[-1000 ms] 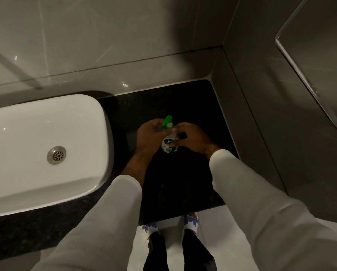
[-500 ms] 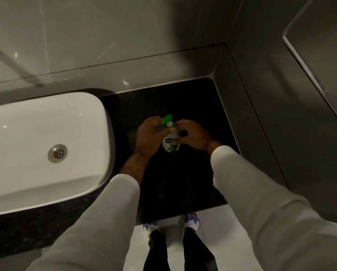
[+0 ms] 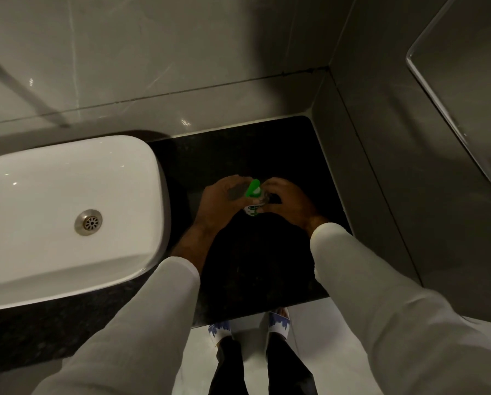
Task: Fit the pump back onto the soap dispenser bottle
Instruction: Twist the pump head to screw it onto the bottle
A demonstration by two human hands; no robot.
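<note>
A small clear soap bottle (image 3: 252, 210) with a white and green label stands on the black counter (image 3: 255, 275), between my two hands. The green pump (image 3: 253, 188) sits on top of it, its nozzle pointing away and slightly right. My left hand (image 3: 220, 202) wraps the bottle's left side, fingers up by the pump. My right hand (image 3: 288, 199) holds the bottle's neck and right side just under the pump. The bottle's lower part is hidden in the dark between my palms.
A white basin (image 3: 67, 212) with a metal drain (image 3: 88, 222) stands on the counter to the left. Grey tiled walls close the back and right. A glass shelf edge (image 3: 449, 115) projects at the upper right. My feet in slippers (image 3: 250, 326) show below the counter edge.
My hands stay on the bottle. The right fingers have shifted around the neck and the pump head looks slightly turned. The camera has drifted a little.
</note>
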